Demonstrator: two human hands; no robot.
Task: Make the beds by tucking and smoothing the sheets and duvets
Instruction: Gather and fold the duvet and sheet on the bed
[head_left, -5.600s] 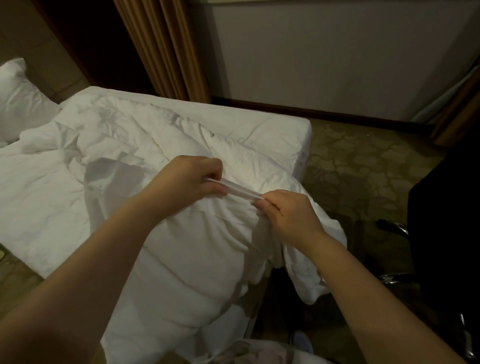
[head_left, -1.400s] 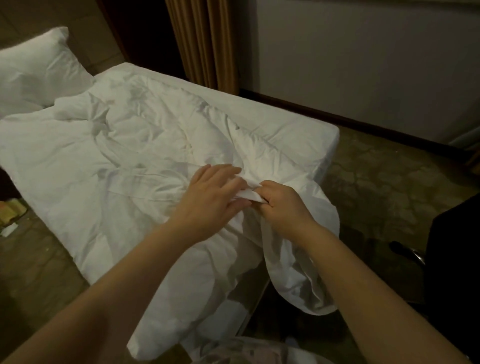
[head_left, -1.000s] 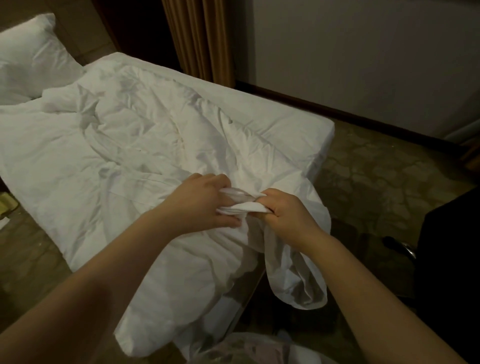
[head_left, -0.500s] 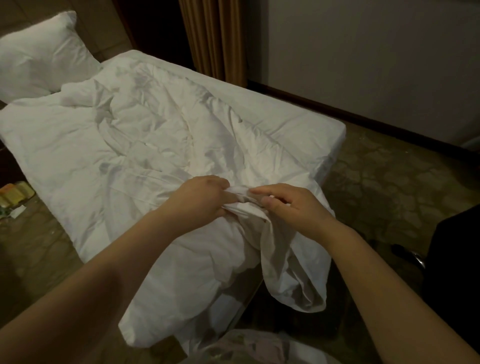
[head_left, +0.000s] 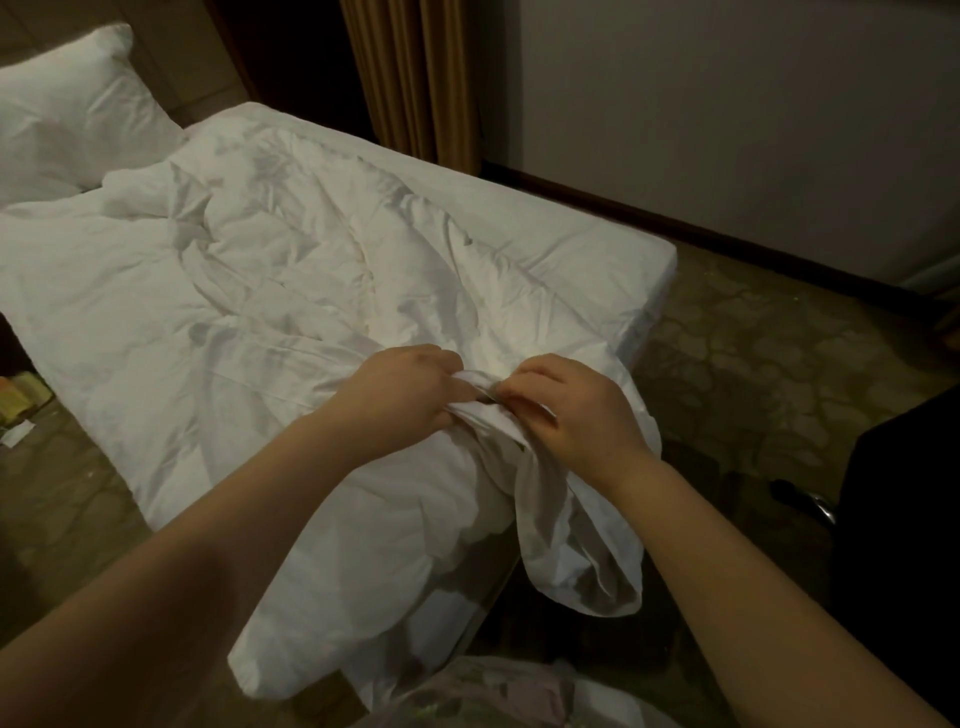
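Observation:
A rumpled white duvet (head_left: 249, 312) lies across the bed, its near corner spilling over the foot end. My left hand (head_left: 400, 389) grips a bunched fold of the duvet's edge. My right hand (head_left: 566, 410) pinches the same fold just to the right, fingers curled, and the two hands almost touch. Below my right hand a loose flap of the duvet cover (head_left: 576, 545) hangs off the bed corner. The fitted sheet (head_left: 571, 260) shows bare along the bed's far right side. A white pillow (head_left: 67, 114) sits at the head, top left.
Brown curtains (head_left: 415, 78) hang behind the bed by a pale wall. Patterned carpet (head_left: 779, 364) lies to the right, with a dark chair (head_left: 904, 519) at the right edge. Small items (head_left: 21, 400) lie on the floor at left. Patterned cloth (head_left: 488, 696) shows at the bottom.
My right hand has curled its fingers back down onto the fold after loosening half a second ago. Both hands stay at the duvet's near corner, working the bunched edge.

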